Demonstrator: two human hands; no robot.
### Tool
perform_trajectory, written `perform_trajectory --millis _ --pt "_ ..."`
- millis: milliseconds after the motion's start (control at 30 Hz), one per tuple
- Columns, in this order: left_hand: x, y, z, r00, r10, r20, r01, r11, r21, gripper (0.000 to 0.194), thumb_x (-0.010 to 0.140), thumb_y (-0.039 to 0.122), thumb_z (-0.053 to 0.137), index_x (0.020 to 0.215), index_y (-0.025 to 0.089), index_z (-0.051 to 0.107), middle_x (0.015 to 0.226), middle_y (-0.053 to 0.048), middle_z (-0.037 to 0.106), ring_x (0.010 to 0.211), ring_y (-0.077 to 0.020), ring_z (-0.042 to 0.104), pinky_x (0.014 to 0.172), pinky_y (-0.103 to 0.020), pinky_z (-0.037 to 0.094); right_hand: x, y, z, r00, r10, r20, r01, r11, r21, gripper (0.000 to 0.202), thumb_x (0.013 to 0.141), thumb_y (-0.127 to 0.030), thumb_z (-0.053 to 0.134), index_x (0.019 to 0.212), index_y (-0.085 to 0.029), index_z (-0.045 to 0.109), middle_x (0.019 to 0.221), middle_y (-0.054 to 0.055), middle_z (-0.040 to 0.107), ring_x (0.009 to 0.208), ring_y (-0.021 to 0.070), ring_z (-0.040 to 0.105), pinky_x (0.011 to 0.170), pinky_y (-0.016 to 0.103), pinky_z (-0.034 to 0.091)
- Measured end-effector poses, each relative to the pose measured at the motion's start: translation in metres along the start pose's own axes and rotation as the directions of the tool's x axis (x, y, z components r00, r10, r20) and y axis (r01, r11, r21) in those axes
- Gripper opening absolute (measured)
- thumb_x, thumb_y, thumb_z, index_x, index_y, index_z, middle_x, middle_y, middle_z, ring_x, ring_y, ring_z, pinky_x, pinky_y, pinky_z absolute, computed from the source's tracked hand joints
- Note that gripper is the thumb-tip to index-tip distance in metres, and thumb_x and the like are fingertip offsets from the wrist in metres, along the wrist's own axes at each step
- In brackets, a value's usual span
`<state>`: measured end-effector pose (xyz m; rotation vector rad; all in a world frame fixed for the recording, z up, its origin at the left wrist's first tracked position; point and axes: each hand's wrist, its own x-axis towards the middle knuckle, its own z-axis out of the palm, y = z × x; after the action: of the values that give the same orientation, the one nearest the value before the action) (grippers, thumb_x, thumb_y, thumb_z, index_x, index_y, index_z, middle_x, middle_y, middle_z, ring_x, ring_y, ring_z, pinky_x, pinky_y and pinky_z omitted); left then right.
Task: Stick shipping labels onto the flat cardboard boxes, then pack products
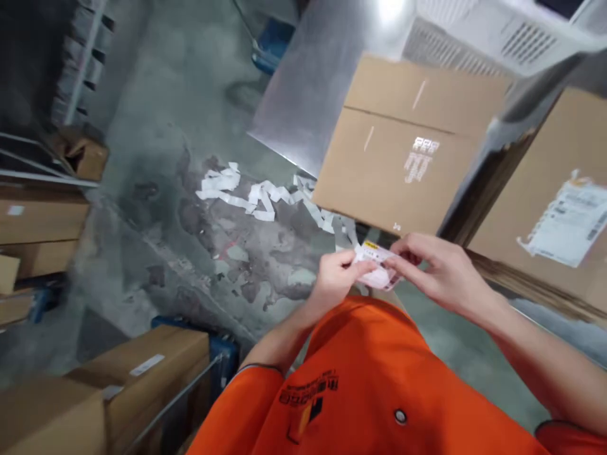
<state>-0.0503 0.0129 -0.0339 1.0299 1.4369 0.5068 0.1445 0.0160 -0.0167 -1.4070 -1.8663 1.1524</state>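
A small white label with a yellow patch at its top edge is held between my two hands, close in front of my body. My left hand pinches its left side between thumb and fingers. On the other side, my right hand grips the label's right edge with thumb and forefinger. Part of the label is covered by the fingers, and its print is too small to read. Just beyond the hands lies a cardboard box, with white printing on its surface.
That box rests on a metal table; a white plastic crate stands behind. At right is another carton with a torn label. A long crumpled paper strip lies on the floor. More cartons stand at lower left.
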Motion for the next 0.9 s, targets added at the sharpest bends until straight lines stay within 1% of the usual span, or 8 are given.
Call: perform_trajectory --millis 133,233,300,433,533,700,833,900 --pt "0.012 -0.022 -0.006 0.987 -0.059 0.149 0.077 0.99 -0.12 0.029 0.062 0.037 0.076 0.075 0.013 0.066 0.069 0.0 0.064 0.063 -0.0133 0.054 0.058 -0.023 0.042 0.022 0.011 -0.018 0.992 0.097 -0.075 -0.095 0.995 0.029 0.025 0.09 -0.038 0.054 0.075 -0.02 0.063 0.067 0.0 0.065 0.06 0.0138 0.058 0.058 0.026 0.043" --pt "0.033 -0.036 -0.019 0.981 -0.048 0.187 0.071 0.991 -0.117 0.034 0.06 0.032 0.079 0.086 0.014 0.067 0.082 -0.004 0.07 0.073 -0.017 0.06 0.064 -0.024 0.046 0.069 0.03 -0.039 0.939 0.129 -0.319 -0.156 0.986 -0.06 0.024 0.086 -0.043 0.057 0.08 -0.021 0.065 0.075 0.003 0.067 0.068 0.0177 0.059 0.063 0.029 0.044" --pt "0.046 -0.046 -0.03 0.985 -0.051 0.164 0.069 0.992 -0.106 0.038 0.06 0.029 0.079 0.093 0.013 0.068 0.092 -0.006 0.072 0.079 -0.0191 0.063 0.069 -0.026 0.049 0.105 0.045 -0.049 0.925 0.082 -0.371 -0.163 0.968 -0.191 0.026 0.084 -0.045 0.058 0.089 -0.02 0.066 0.084 0.006 0.068 0.076 0.0209 0.059 0.069 0.032 0.044" --pt "0.047 -0.076 -0.056 0.969 -0.179 0.172 0.194 0.978 -0.076 0.032 0.062 0.037 0.078 0.081 0.012 0.071 0.077 -0.006 0.072 0.069 -0.0194 0.064 0.064 -0.028 0.05 0.147 0.068 -0.054 0.959 0.095 -0.267 -0.238 0.781 -0.578 0.044 0.083 -0.049 0.058 0.112 -0.016 0.063 0.101 0.016 0.065 0.094 0.0301 0.055 0.081 0.042 0.041" --pt "0.036 -0.089 -0.081 0.964 -0.21 0.162 0.225 0.971 -0.084 0.038 0.064 0.048 0.075 0.071 0.011 0.072 0.068 -0.007 0.071 0.065 -0.0215 0.064 0.064 -0.032 0.05 0.153 0.069 -0.047 0.903 0.13 -0.409 -0.392 0.637 -0.664 0.06 0.086 -0.048 0.054 0.134 -0.012 0.049 0.107 0.022 0.061 0.099 0.0358 0.053 0.082 0.048 0.04" --pt "0.07 -0.042 -0.099 0.993 0.017 -0.121 -0.026 0.997 -0.078 0.043 0.07 0.049 0.071 0.088 0.011 0.074 0.087 -0.009 0.075 0.083 -0.0252 0.066 0.079 -0.035 0.052 0.158 0.05 0.012 0.92 -0.006 -0.392 -0.258 0.745 -0.615 0.057 0.092 -0.041 0.044 0.138 -0.007 0.044 0.134 0.025 0.051 0.125 0.0388 0.042 0.101 0.055 0.031" --pt "0.111 0.001 -0.087 0.981 0.183 -0.068 -0.186 0.982 -0.033 0.039 0.075 0.042 0.067 0.098 0.012 0.072 0.101 -0.01 0.073 0.095 -0.0247 0.065 0.087 -0.033 0.049 0.13 0.047 0.049 0.99 -0.098 -0.097 0.008 0.74 -0.672 0.059 0.091 -0.043 0.043 0.14 -0.011 0.044 0.15 0.019 0.037 0.141 0.0365 0.024 0.113 0.057 0.017" --pt "0.114 0.006 -0.083 0.975 0.223 -0.023 -0.223 0.975 0.0 0.035 0.076 0.041 0.066 0.096 0.012 0.073 0.105 -0.01 0.072 0.099 -0.0244 0.065 0.089 -0.032 0.049 0.102 0.057 0.035 0.986 -0.069 -0.15 -0.048 0.75 -0.659 0.055 0.091 -0.042 0.043 0.139 -0.014 0.046 0.15 0.017 0.037 0.142 0.0348 0.025 0.113 0.055 0.021"
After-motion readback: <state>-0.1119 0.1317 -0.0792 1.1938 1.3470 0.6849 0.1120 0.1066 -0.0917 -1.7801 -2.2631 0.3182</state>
